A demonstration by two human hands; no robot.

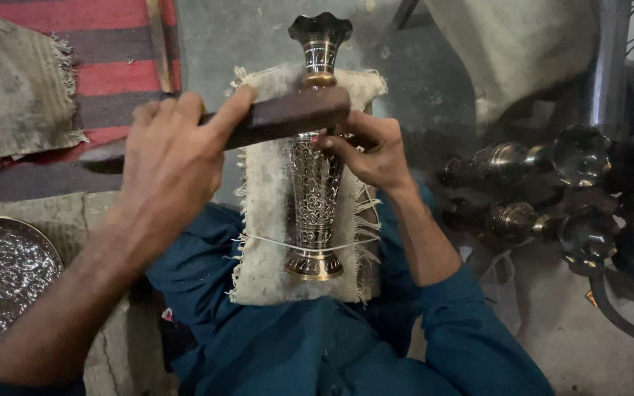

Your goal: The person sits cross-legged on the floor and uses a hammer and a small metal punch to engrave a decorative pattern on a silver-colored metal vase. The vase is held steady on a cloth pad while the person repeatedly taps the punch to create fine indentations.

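Note:
An engraved metal vase (315,198) with a flared rim lies lengthwise on a frayed pale cloth pad (262,242) across my lap, its base toward me. A thin white string crosses the pad and the vase near its foot. My left hand (170,165) grips a dark wooden bar (288,116) held crosswise over the vase's neck. My right hand (368,154) rests on the upper body of the vase, fingers pinched together just under the bar's end. What they pinch is too small to make out.
A hammered round metal plate (5,275) sits at the lower left. Several similar dark vases (508,161) lie in a heap on the right, beside a wheel's spokes. A red striped rug (111,44) with a grey rag (16,81) lies at the upper left.

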